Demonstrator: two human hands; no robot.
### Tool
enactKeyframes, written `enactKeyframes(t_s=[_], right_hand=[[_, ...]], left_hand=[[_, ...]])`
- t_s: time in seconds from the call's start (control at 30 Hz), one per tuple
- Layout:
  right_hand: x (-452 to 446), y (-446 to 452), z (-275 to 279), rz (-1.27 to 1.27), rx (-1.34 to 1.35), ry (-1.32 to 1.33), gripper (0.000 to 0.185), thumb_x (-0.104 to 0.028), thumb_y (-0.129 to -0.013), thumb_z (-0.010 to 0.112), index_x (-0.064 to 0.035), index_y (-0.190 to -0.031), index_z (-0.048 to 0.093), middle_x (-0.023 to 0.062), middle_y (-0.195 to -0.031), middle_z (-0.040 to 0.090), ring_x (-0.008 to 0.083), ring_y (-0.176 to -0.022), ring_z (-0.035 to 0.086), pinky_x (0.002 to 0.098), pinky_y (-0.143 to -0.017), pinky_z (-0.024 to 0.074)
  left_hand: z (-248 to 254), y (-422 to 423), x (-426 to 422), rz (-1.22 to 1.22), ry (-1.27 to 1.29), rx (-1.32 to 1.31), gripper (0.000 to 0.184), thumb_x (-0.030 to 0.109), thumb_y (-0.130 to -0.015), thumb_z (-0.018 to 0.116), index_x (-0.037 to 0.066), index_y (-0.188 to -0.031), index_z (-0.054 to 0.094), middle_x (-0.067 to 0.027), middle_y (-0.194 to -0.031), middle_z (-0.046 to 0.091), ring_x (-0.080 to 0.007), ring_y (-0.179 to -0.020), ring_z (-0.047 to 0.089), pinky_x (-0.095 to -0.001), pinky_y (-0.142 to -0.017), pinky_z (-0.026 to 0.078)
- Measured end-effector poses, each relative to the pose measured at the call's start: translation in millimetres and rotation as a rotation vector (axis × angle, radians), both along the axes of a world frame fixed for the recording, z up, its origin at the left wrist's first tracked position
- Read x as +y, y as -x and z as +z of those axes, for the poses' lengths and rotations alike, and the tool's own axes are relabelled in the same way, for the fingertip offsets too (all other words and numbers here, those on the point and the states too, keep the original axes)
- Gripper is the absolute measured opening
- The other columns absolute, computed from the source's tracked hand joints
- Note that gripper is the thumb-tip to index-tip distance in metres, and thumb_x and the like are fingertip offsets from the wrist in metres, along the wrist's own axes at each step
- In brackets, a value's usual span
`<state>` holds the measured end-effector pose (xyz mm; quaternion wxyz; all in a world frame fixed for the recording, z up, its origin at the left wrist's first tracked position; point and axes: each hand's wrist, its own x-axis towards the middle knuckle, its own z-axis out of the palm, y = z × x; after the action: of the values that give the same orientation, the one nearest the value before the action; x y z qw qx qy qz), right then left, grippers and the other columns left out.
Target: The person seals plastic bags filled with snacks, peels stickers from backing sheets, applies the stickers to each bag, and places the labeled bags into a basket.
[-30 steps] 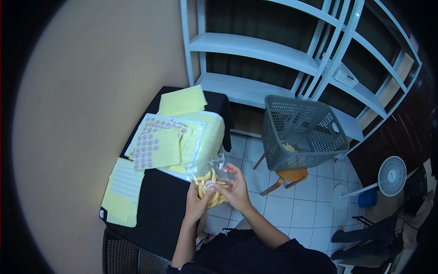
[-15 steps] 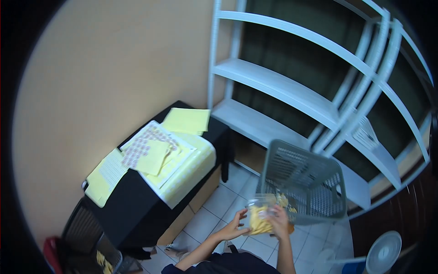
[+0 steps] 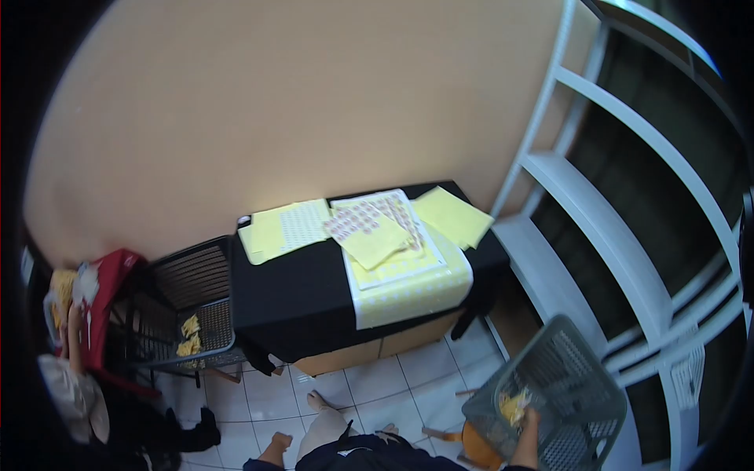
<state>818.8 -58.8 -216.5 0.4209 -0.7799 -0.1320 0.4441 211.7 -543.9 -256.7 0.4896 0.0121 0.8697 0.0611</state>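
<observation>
My right hand [image 3: 532, 417] reaches over the side of a grey-green plastic basket [image 3: 561, 345] at the lower right. Its fingers are around a clear plastic bag of yellow pieces [image 3: 513, 407], partly hidden by the hand and close to the basket's inner wall. Down by my body, away from the table, is my left hand [image 3: 276, 447]. Nothing can be seen in it, and its fingers are too small and blurred to read.
A black-covered table [image 3: 294, 294] against the wall bears yellow sheets [image 3: 452, 216]. To its left stands a dark basket [image 3: 188, 275] with yellow packs. Another person [image 3: 71, 392] is beside a red surface [image 3: 110, 290] at far left. White shelves [image 3: 605, 243] stand right; an orange stool [image 3: 479, 447] is below the basket.
My view has turned left. My left hand has come off the bag and dropped to my side; the right hand has taken the bag into the basket.
</observation>
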Motion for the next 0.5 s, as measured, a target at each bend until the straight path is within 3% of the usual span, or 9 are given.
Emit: enactKeyframes(t_s=[0.03, 0.07, 0.13, 0.2, 0.23, 0.3, 0.37, 0.43, 0.5], right_hand=[[6, 1, 4, 0.021, -0.108, 0.029, 0.038, -0.01, -0.068, 0.061, 0.0043, -0.101, 0.05, 0.0138, -0.094, 0.057, 0.03, -0.083, 0.057, 0.0399, -0.074, 0.0457], [15, -12, -18, 0.038, -0.215, 0.06, 0.04, -0.012, -0.069, 0.06, 0.0043, -0.103, 0.049, 0.0154, -0.095, 0.057, 0.0309, -0.086, 0.057, 0.0393, -0.076, 0.0454], [22, 0, 10, 0.117, -0.89, 0.056, 0.041, -0.019, -0.074, 0.057, 0.0036, -0.107, 0.046, 0.0189, -0.096, 0.057, 0.0313, -0.088, 0.056, 0.0367, -0.076, 0.045], [-7, 82, 130, -0.017, -0.745, -0.23, 0.033, -0.019, -0.081, 0.051, 0.0017, -0.107, 0.047, 0.0214, -0.092, 0.058, 0.0303, -0.088, 0.056, 0.0354, -0.073, 0.0445], [-6, 106, 145, 0.005, -0.741, -0.233, 0.033, -0.019, -0.081, 0.051, 0.0017, -0.107, 0.047, 0.0214, -0.092, 0.058, 0.0303, -0.088, 0.056, 0.0354, -0.073, 0.0445], [-7, 142, 165, 0.041, -0.869, -0.754, 0.026, -0.017, -0.086, 0.044, -0.001, -0.106, 0.048, 0.0178, -0.086, 0.059, 0.0273, -0.076, 0.057, 0.0352, -0.067, 0.0442], [-13, 200, 196, 0.211, -0.646, -0.779, 0.022, -0.014, -0.087, 0.04, -0.0017, -0.104, 0.049, 0.0138, -0.086, 0.057, 0.0207, -0.069, 0.053, 0.0306, -0.061, 0.0442], [-27, 263, 207, 0.373, -0.801, -1.015, 0.022, -0.015, -0.088, 0.04, -0.0013, -0.102, 0.049, 0.0101, -0.085, 0.054, 0.0153, -0.064, 0.048, 0.0268, -0.055, 0.0431], [-62, 333, 216, 0.571, -0.523, -1.001, 0.023, -0.016, -0.088, 0.038, -0.0013, -0.101, 0.05, 0.0081, -0.08, 0.052, 0.0128, -0.062, 0.047, 0.0247, -0.052, 0.0417]], left_hand=[[8, -5, -14, -0.046, 0.015, -0.051, 0.028, 0.021, -0.078, 0.048, -0.006, -0.083, 0.055, -0.0129, -0.082, 0.061, -0.0238, -0.069, 0.061, -0.0355, -0.055, 0.051], [16, -16, -28, -0.254, -0.013, -0.041, 0.031, 0.023, -0.077, 0.048, -0.006, -0.081, 0.056, -0.0165, -0.081, 0.061, -0.0265, -0.068, 0.061, -0.0362, -0.062, 0.05], [13, -27, -53, -0.43, -0.038, -0.017, 0.033, 0.025, -0.075, 0.047, -0.006, -0.08, 0.058, -0.0201, -0.08, 0.061, -0.0292, -0.066, 0.062, -0.037, -0.07, 0.049], [-5, -37, -81, -0.361, -0.032, -0.005, 0.032, 0.025, -0.075, 0.048, -0.005, -0.081, 0.058, -0.0194, -0.081, 0.061, -0.0291, -0.069, 0.061, -0.0369, -0.07, 0.048], [-14, -44, -90, -0.332, -0.028, 0.001, 0.032, 0.025, -0.075, 0.048, -0.004, -0.081, 0.059, -0.019, -0.081, 0.061, -0.029, -0.07, 0.061, -0.0369, -0.071, 0.048], [-24, -59, -96, -0.285, -0.023, 0.009, 0.031, 0.025, -0.074, 0.048, -0.003, -0.082, 0.059, -0.0183, -0.082, 0.061, -0.0289, -0.072, 0.06, -0.0368, -0.071, 0.048], [-23, -67, -114, -0.248, -0.021, 0.015, 0.03, 0.026, -0.073, 0.049, -0.001, -0.082, 0.06, -0.0176, -0.083, 0.061, -0.0288, -0.074, 0.06, -0.0367, -0.072, 0.048], [-29, -58, -110, -0.219, -0.023, 0.023, 0.03, 0.026, -0.073, 0.05, 0.0, -0.083, 0.06, -0.0169, -0.084, 0.061, -0.0287, -0.076, 0.059, -0.0366, -0.073, 0.047], [-35, -50, -105, -0.193, -0.022, 0.03, 0.029, 0.026, -0.072, 0.05, 0.001, -0.084, 0.061, -0.0162, -0.085, 0.061, -0.0286, -0.078, 0.059, -0.0365, -0.074, 0.047]])
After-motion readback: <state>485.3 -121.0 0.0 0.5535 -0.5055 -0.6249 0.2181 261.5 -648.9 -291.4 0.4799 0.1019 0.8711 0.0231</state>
